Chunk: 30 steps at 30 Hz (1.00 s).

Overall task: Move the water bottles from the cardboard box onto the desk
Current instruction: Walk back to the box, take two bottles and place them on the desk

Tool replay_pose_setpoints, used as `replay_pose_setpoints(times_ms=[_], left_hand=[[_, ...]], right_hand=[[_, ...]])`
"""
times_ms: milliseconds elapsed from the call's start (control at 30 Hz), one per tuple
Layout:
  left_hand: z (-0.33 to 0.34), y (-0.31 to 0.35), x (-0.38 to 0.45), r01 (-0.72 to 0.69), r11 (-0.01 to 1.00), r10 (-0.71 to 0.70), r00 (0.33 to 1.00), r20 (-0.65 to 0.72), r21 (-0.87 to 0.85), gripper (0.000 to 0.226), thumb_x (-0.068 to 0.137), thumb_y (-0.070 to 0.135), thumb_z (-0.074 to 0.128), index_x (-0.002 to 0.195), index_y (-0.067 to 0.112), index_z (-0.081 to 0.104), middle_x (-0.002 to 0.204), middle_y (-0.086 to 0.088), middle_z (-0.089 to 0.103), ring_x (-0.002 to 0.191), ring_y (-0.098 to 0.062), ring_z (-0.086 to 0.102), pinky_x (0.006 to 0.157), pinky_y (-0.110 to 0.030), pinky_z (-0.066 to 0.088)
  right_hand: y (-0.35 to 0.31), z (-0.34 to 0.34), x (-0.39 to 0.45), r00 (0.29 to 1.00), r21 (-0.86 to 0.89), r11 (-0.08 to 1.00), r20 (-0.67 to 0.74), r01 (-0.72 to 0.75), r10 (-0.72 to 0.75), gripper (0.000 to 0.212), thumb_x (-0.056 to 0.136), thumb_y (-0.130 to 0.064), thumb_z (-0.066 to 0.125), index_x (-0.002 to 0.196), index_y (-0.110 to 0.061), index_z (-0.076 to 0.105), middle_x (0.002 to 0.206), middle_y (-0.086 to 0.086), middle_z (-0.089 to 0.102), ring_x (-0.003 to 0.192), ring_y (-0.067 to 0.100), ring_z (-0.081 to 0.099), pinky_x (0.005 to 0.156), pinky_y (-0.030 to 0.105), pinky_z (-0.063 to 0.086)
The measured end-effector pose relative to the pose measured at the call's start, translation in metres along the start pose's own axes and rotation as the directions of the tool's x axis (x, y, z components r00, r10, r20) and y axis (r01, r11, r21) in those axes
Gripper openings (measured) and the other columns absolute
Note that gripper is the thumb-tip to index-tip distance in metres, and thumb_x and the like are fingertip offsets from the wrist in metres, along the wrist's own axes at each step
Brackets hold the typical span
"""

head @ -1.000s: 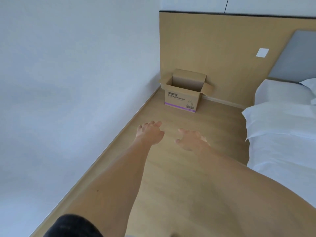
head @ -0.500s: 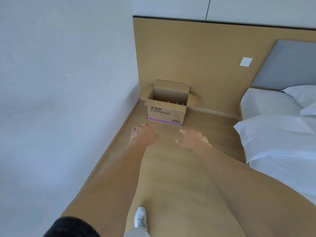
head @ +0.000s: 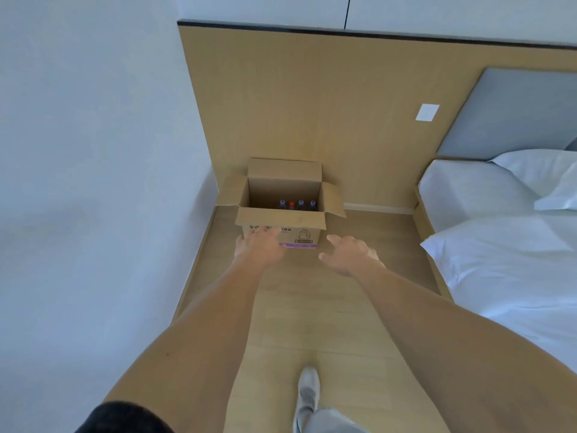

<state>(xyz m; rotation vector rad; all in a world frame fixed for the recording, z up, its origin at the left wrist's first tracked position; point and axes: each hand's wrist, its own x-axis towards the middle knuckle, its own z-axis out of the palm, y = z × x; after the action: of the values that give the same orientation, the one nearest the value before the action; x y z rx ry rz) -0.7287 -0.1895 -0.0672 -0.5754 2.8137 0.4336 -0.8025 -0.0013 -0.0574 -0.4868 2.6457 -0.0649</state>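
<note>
— How are the two hands held?

— Both bare arms stretch forward and down. The left hand (head: pixel 260 248) is palm down with its fingers straight and loosely spread, holding nothing; its fingertips overlap the printed front face of the open brown cardboard box (head: pixel 282 225), though I cannot tell whether they touch it. The right hand (head: pixel 348 253) is to its right, at about the same reach, fingers relaxed and a little apart, thumb out toward the left hand, also holding nothing.

— Where is the box from the hands?

— Just beyond them on the light wooden floor (head: pixel 312 307), more in front of the left hand than the right, backed against the tan wooden wall panel (head: pixel 312 104). All four flaps are folded outward.

— And the bottles?

— Four capped bottle tops (head: pixel 297 204) show in a row inside the box, beyond the fingertips: three with blue-purple caps, one with a red cap, second from the left. Their bodies are hidden by the front wall.

— Anything else?

— A bed with white sheets and pillows (head: pixel 499 245) lies to the right of the right hand, and one grey-white shoe (head: pixel 307 389) sits below, between the forearms.
</note>
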Motion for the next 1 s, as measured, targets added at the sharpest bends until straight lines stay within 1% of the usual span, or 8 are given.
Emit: replay_pose_setpoints(times_ms=[233, 367, 400, 467, 633, 733, 833, 1000], left_hand=[[-0.031, -0.016, 0.132, 0.005, 1.0, -0.005, 1.0, 0.011, 0.028, 0.054, 0.098, 0.033, 0.043, 0.152, 0.029, 0.037, 0.148, -0.007, 0.048, 0.133, -0.033, 0.045, 0.108, -0.048, 0.036], [-0.056, -0.027, 0.211, 0.034, 0.999, -0.035, 0.999, 0.035, 0.026, 0.058, 0.097, 0.033, 0.041, 0.154, 0.03, 0.033, 0.149, -0.004, 0.046, 0.134, -0.032, 0.044, 0.109, -0.046, 0.035], [-0.063, -0.029, 0.231, 0.051, 0.998, -0.052, 0.998, 0.041, 0.022, 0.057, 0.098, 0.035, 0.041, 0.154, 0.03, 0.033, 0.149, -0.004, 0.046, 0.134, -0.031, 0.043, 0.11, -0.046, 0.035], [-0.077, -0.032, 0.272, 0.063, 0.998, -0.064, 0.998, 0.029, 0.025, 0.056, 0.101, 0.039, 0.041, 0.155, 0.029, 0.033, 0.149, -0.005, 0.046, 0.135, -0.031, 0.043, 0.111, -0.047, 0.035], [-0.096, -0.033, 0.354, 0.068, 0.998, -0.068, 0.997, 0.039, 0.009, 0.054, 0.102, 0.041, 0.041, 0.154, 0.028, 0.033, 0.149, -0.006, 0.046, 0.134, -0.032, 0.043, 0.111, -0.047, 0.035], [-0.105, -0.038, 0.395, 0.066, 0.998, -0.066, 0.996, 0.064, 0.002, 0.054, 0.102, 0.041, 0.04, 0.154, 0.028, 0.033, 0.151, -0.007, 0.045, 0.136, -0.032, 0.042, 0.112, -0.048, 0.034], [-0.108, -0.045, 0.438, 0.048, 0.999, -0.049, 0.995, 0.091, 0.009, 0.054, 0.102, 0.04, 0.041, 0.154, 0.028, 0.033, 0.153, -0.006, 0.044, 0.137, -0.032, 0.041, 0.113, -0.048, 0.033], [-0.109, -0.055, 0.526, 0.007, 1.0, -0.01, 0.99, 0.142, 0.025, 0.054, 0.102, 0.041, 0.041, 0.154, 0.03, 0.033, 0.155, -0.006, 0.041, 0.139, -0.032, 0.041, 0.113, -0.047, 0.033]], right_hand=[[-0.029, -0.027, 0.136, 1.0, 0.062, 0.998, 0.019, 0.006, -0.007, 0.058, 0.097, -0.055, 0.041, 0.15, -0.032, 0.035, 0.143, 0.009, 0.048, 0.129, 0.033, 0.046, 0.101, 0.046, 0.041], [-0.045, -0.054, 0.217, 0.998, 0.099, 0.995, 0.06, 0.0, -0.006, 0.051, 0.093, -0.049, 0.04, 0.14, -0.03, 0.043, 0.139, 0.01, 0.051, 0.125, 0.034, 0.047, 0.099, 0.047, 0.041], [-0.048, -0.062, 0.236, 0.997, 0.108, 0.994, 0.075, -0.014, 0.006, 0.051, 0.092, -0.049, 0.04, 0.139, -0.03, 0.042, 0.139, 0.01, 0.05, 0.125, 0.034, 0.047, 0.099, 0.047, 0.042], [-0.053, -0.079, 0.271, 0.995, 0.123, 0.992, 0.095, -0.039, 0.028, 0.056, 0.092, -0.048, 0.04, 0.145, -0.032, 0.038, 0.143, 0.008, 0.047, 0.129, 0.034, 0.044, 0.101, 0.046, 0.041], [-0.056, -0.105, 0.344, 0.995, 0.083, 0.996, 0.102, -0.023, 0.014, 0.059, 0.098, -0.054, 0.039, 0.152, -0.032, 0.031, 0.147, 0.007, 0.046, 0.133, 0.032, 0.042, 0.104, 0.045, 0.041], [-0.059, -0.114, 0.382, 0.991, 0.072, 0.996, 0.126, -0.048, 0.038, 0.058, 0.099, -0.054, 0.039, 0.152, -0.031, 0.03, 0.148, 0.007, 0.044, 0.134, 0.033, 0.041, 0.102, 0.045, 0.04], [-0.059, -0.117, 0.419, 0.988, 0.087, 0.992, 0.132, -0.088, 0.077, 0.056, 0.098, -0.053, 0.041, 0.149, -0.03, 0.035, 0.148, 0.005, 0.043, 0.135, 0.031, 0.04, 0.1, 0.044, 0.04], [-0.062, -0.127, 0.488, 0.978, 0.111, 0.978, 0.135, -0.174, 0.159, 0.055, 0.097, -0.052, 0.043, 0.147, -0.029, 0.037, 0.145, 0.005, 0.047, 0.132, 0.031, 0.044, 0.094, 0.042, 0.042]])
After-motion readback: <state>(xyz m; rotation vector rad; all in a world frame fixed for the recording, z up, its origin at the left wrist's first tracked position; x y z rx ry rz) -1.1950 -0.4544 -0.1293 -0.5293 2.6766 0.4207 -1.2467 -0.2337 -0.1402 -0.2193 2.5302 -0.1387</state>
